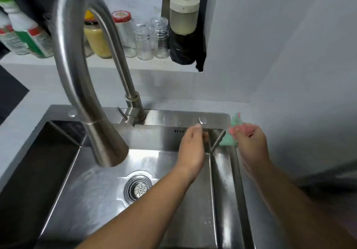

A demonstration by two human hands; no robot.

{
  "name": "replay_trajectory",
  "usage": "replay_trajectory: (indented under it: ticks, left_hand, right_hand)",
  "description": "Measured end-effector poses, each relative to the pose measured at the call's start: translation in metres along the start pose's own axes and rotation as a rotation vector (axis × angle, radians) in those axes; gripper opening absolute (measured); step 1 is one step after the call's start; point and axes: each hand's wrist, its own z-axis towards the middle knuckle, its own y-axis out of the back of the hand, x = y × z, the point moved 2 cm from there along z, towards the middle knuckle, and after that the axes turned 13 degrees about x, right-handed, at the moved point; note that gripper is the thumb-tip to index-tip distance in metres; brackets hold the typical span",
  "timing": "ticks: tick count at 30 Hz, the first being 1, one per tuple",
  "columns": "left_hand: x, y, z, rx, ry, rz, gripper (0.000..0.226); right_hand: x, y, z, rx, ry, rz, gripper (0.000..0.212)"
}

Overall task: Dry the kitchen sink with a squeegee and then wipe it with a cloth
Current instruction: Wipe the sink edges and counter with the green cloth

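The stainless steel sink (pixel 173 116) fills the lower view, with its drain strainer (pixel 138 188) in the middle of the basin floor. My right hand (pixel 251 144) grips a bunched green and pink cloth (pixel 229 141) on the sink's right rim at the back corner. My left hand (pixel 193 148) hovers inside the basin near that same corner, fingers loosely curled, thumb pointing at a round button (pixel 202 120) on the back deck. Nothing shows in the left hand. No squeegee is in view.
A tall curved steel faucet (pixel 77 55) arches over the basin's left half, its spout above the drain. Behind it a ledge holds jars (pixel 96 38), empty glass bottles (pixel 150 38) and spray bottles (pixel 23 34). White wall closes in on the right.
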Motion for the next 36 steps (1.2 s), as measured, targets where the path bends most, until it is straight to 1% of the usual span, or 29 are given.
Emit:
replay_trajectory:
  ticks: [1,2,4,6,8,9,10,11,12,14,16,17,19,20,22,24,26,28,29,30,32,34,36]
  left_hand:
    - [-0.001,0.014,0.012,-0.075,-0.025,0.057,0.033]
    - [-0.002,0.03,0.023,-0.155,-0.039,0.069,0.034]
    - [-0.001,0.064,0.044,-0.312,-0.046,0.044,0.036]
    - [0.001,0.093,0.058,-0.431,-0.089,0.039,0.044]
    - [0.003,0.11,0.065,-0.435,-0.186,0.046,0.042]
    - [0.006,0.115,0.069,-0.424,-0.208,0.059,0.039]
    - [0.008,0.119,0.072,-0.423,-0.23,0.068,0.038]
    - [0.01,0.122,0.074,-0.432,-0.244,0.06,0.037]
    - [0.01,0.123,0.076,-0.446,-0.252,0.054,0.037]
    - [0.009,0.12,0.081,-0.464,-0.249,0.143,0.039]
    - [0.006,0.113,0.088,-0.485,-0.201,0.395,0.046]
    - [0.005,0.109,0.092,-0.493,-0.178,0.527,0.046]
    - [0.001,0.097,0.099,-0.462,-0.195,0.728,0.037]
    - [0.001,0.089,0.103,-0.433,-0.205,0.822,0.035]
    - [0.007,0.078,0.109,-0.404,-0.175,0.968,0.037]
    - [0.012,0.07,0.111,-0.397,-0.122,1.095,0.042]
    - [0.019,0.062,0.108,-0.354,-0.105,1.146,0.041]
    - [0.023,0.053,0.097,-0.27,-0.126,1.099,0.041]
    - [0.023,0.046,0.088,-0.215,-0.134,1.014,0.041]
    - [0.021,0.038,0.077,-0.149,-0.123,0.869,0.039]
    - [0.016,0.017,0.052,0.002,-0.009,0.449,0.03]
    - [0.011,-0.005,0.027,0.169,0.155,0.089,0.036]
    - [0.01,-0.024,-0.003,0.326,0.268,-0.104,0.043]
  right_hand:
    - [0.008,-0.007,0.017,0.015,0.046,-0.065,0.015]
    - [0.014,-0.021,0.036,0.067,0.091,-0.142,0.014]
    - [0.024,-0.062,0.068,0.211,0.201,-0.295,0.014]
    - [0.028,-0.112,0.084,0.393,0.392,-0.473,0.022]
    - [0.02,-0.159,0.089,0.667,0.562,-0.719,0.035]
    - [0.011,-0.178,0.089,0.803,0.599,-0.892,0.044]
    - [0.0,-0.19,0.089,0.895,0.627,-1.074,0.053]
    - [-0.008,-0.197,0.091,0.942,0.664,-1.205,0.06]
    - [-0.013,-0.199,0.094,0.955,0.71,-1.276,0.063]
    - [-0.019,-0.191,0.099,0.949,0.788,-1.344,0.062]
    - [-0.026,-0.171,0.099,0.892,0.757,-1.384,0.059]
    - [-0.029,-0.155,0.098,0.839,0.692,-1.381,0.056]
    - [-0.036,-0.118,0.094,0.673,0.542,-1.333,0.053]
    - [-0.037,-0.095,0.092,0.572,0.465,-1.312,0.053]
    - [-0.039,-0.056,0.092,0.403,0.297,-1.301,0.06]
    - [-0.036,-0.035,0.09,0.305,0.163,-1.27,0.065]
    - [-0.032,-0.026,0.081,0.244,0.105,-1.249,0.057]
    - [-0.027,-0.022,0.07,0.16,0.068,-1.191,0.05]
    - [-0.023,-0.017,0.065,0.097,0.041,-1.08,0.046]
    - [-0.018,-0.011,0.056,0.029,0.021,-0.923,0.042]
    - [-0.009,-0.001,0.03,-0.047,0.029,-0.631,0.034]
    - [-0.001,0.003,-0.008,-0.015,0.041,-0.505,0.029]
    - [0.007,0.003,-0.054,0.124,0.083,-0.445,0.03]
